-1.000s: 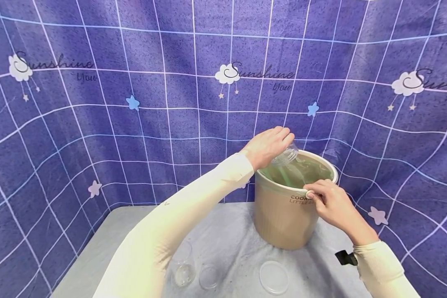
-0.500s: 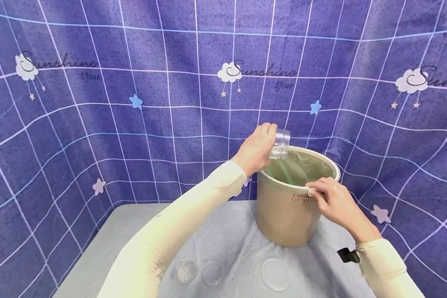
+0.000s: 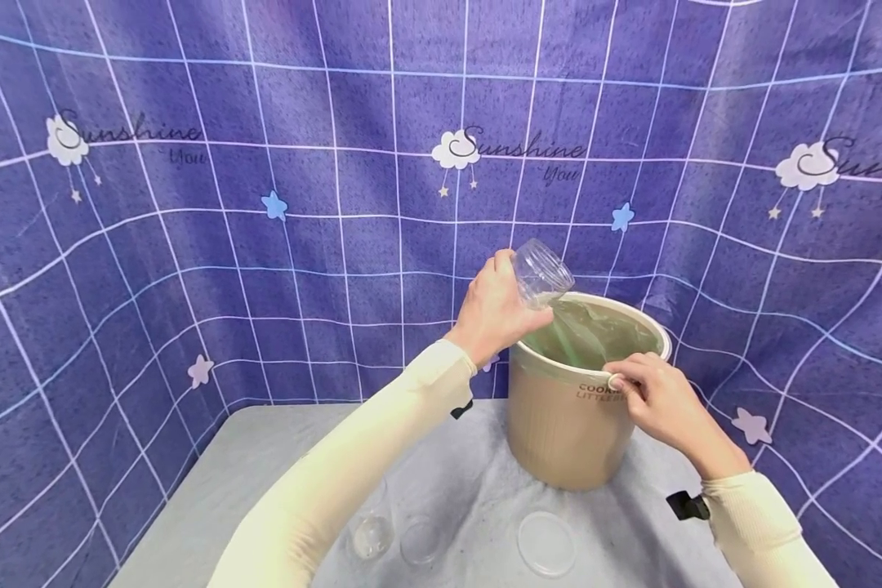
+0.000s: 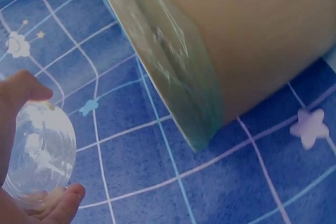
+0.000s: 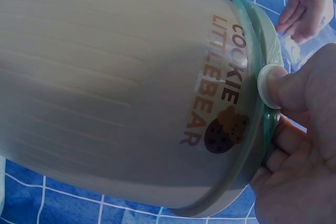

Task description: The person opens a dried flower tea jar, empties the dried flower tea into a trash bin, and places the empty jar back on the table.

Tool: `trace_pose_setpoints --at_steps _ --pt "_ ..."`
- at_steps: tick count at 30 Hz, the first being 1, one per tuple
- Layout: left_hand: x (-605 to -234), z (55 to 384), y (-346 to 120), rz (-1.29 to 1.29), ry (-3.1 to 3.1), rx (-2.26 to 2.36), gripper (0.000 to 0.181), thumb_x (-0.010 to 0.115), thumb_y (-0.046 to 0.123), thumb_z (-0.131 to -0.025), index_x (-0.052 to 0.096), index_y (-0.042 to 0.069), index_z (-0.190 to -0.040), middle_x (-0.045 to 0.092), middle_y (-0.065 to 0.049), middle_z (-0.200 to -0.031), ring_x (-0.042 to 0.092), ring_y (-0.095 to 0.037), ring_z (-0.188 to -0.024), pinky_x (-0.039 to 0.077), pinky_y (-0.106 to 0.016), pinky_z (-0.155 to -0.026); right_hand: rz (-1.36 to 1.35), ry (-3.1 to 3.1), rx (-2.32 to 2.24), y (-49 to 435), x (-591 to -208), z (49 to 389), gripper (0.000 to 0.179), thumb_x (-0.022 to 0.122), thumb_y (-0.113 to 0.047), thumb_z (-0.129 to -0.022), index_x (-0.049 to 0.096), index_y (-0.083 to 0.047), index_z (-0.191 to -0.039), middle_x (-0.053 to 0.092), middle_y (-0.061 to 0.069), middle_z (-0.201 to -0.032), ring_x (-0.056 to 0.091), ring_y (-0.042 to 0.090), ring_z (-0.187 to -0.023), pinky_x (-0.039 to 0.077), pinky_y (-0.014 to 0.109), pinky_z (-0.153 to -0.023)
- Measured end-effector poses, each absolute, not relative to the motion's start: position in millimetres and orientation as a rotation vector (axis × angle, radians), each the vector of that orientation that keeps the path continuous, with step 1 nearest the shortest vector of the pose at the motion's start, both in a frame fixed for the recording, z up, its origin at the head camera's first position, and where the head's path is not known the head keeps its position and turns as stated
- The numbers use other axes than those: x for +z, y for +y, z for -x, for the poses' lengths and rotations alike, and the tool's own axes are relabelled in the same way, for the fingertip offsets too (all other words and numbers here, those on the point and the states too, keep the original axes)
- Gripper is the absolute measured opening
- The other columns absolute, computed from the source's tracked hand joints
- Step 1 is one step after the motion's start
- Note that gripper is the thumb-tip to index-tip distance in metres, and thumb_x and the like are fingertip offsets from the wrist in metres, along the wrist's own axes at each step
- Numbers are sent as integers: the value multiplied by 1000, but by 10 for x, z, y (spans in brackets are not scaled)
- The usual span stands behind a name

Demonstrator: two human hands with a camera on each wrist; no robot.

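My left hand (image 3: pixel 494 309) grips a clear plastic jar (image 3: pixel 540 271) above the back left rim of a beige bin (image 3: pixel 566 433). In the head view the jar tilts, its open mouth facing down and right toward the bin. The left wrist view has the jar (image 4: pixel 43 148) between thumb and fingers. A thin green bag (image 3: pixel 595 331) lines the bin and folds over its rim. My right hand (image 3: pixel 654 400) pinches the bin's front rim, the thumb on a round cream tab (image 5: pixel 269 86) beside the printed lettering.
On the grey cloth-covered table (image 3: pixel 279 441) lie a clear round lid (image 3: pixel 546 544) and a smaller clear lid (image 3: pixel 420 541). Near them is a clear container (image 3: pixel 371 535), partly behind the left sleeve. A blue grid-patterned curtain (image 3: pixel 353 212) hangs behind and at both sides.
My left hand has drawn back to the left with the jar, which has turned from steeply tipped over the bin to less tilted. The right hand stays on the rim.
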State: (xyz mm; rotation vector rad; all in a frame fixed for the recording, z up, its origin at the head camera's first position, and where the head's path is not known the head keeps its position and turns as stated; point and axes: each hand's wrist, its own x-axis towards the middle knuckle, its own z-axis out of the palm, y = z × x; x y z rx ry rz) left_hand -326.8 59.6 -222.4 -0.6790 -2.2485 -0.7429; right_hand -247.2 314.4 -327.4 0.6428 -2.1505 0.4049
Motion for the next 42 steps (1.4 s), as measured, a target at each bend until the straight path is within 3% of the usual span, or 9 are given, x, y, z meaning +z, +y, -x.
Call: trace_pose_setpoints --at_steps 8,14,19,26,34,42 --pt "-2372 3121 563 539 -2284 -1076 90 86 51 -65 48 11 -135 64 -5 -119 65 -24 -107 55 -36 -92 -659 -2147 407 3142 -3321 2473 20 77 5 -80 78 -6 -96 70 -1 -86 51 10 -76 45 35 -65" --pt "-2455 2986 496 462 -2268 -1242 96 87 55 -65 47 11 -141 67 -5 -125 65 -23 -114 55 -36 -94 -657 -2153 411 3149 -3332 2483 20 77 5 -80 78 -7 -97 70 -2 -86 51 10 -75 45 35 -66" --pt "-2553 2900 398 413 -2227 -1339 99 88 56 -64 48 14 -144 68 -2 -123 66 -19 -111 54 -35 -93 -664 -2143 405 3153 -3315 2493 21 77 5 -80 78 -7 -97 70 -1 -86 50 11 -76 44 34 -66" --pt "-2707 2800 226 384 -2153 -1376 94 91 54 -61 48 18 -137 72 1 -114 68 -11 -104 56 -33 -86 -691 -2134 408 3134 -3256 2514 24 77 5 -80 78 -8 -100 69 -1 -86 50 12 -76 40 30 -67" --pt "-2957 2663 94 357 -2176 -1412 100 92 53 -61 41 24 -142 68 1 -116 67 -16 -105 55 -39 -89 -694 -2150 389 3147 -3238 2483 24 75 5 -81 78 -8 -101 66 -3 -84 46 9 -75 37 24 -67" --pt "-3305 2587 -11 384 -2196 -1417 98 95 45 -61 43 19 -139 70 -7 -115 69 -23 -103 56 -41 -86 -696 -2151 386 3156 -3222 2472 24 74 3 -81 77 -8 -103 66 -2 -86 48 9 -73 37 21 -67"
